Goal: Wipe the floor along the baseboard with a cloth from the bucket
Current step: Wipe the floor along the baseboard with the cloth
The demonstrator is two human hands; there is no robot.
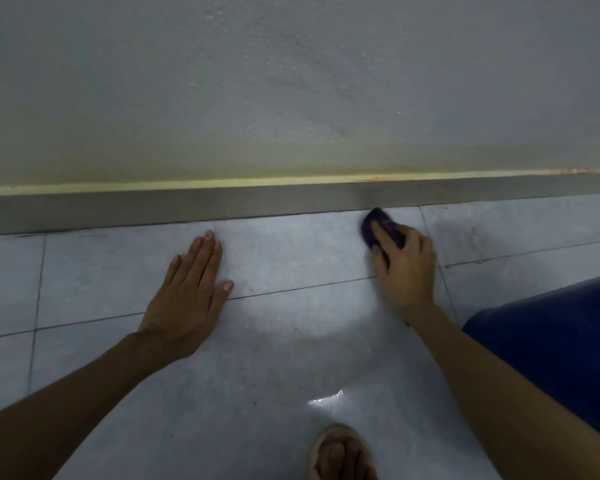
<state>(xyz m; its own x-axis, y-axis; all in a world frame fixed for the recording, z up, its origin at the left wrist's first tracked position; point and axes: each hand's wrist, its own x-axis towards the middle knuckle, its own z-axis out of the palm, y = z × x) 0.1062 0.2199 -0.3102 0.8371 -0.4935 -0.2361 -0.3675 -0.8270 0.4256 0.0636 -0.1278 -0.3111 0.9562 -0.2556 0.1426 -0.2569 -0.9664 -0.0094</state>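
Nearest to us, at the bottom edge, our foot (342, 453) in a tan sandal stands on the pale blue-grey tiled floor (291, 368), with a bright wet sheen on the tile just above it. To the right our knee (561, 344), clad in dark blue, fills the lower right corner.

Both our forearms reach forward over the tiles towards the wall. Our left hand (191, 296) lies flat on the floor, palm down, fingers straight and together, thumb spread to the side; it grasps nothing and its fingertips stop a little short of the baseboard (187, 206). Our right hand (404, 263) is curled over a dark purple cloth (378, 226) and presses it down on the tile. The fingers close across the top of the cloth, and most of it is hidden beneath the hand; only the forward bunched end shows.

That end of the cloth touches the floor right at the foot of the grey baseboard, close to a grout line that runs out from the wall. The baseboard runs across the whole view, with a yellowish strip (222, 183) along its top edge. Above it rises the off-white wall (291, 81), rough in texture and stained yellow-green near the bottom. The tile to the right of the cloth looks dull and smudged.
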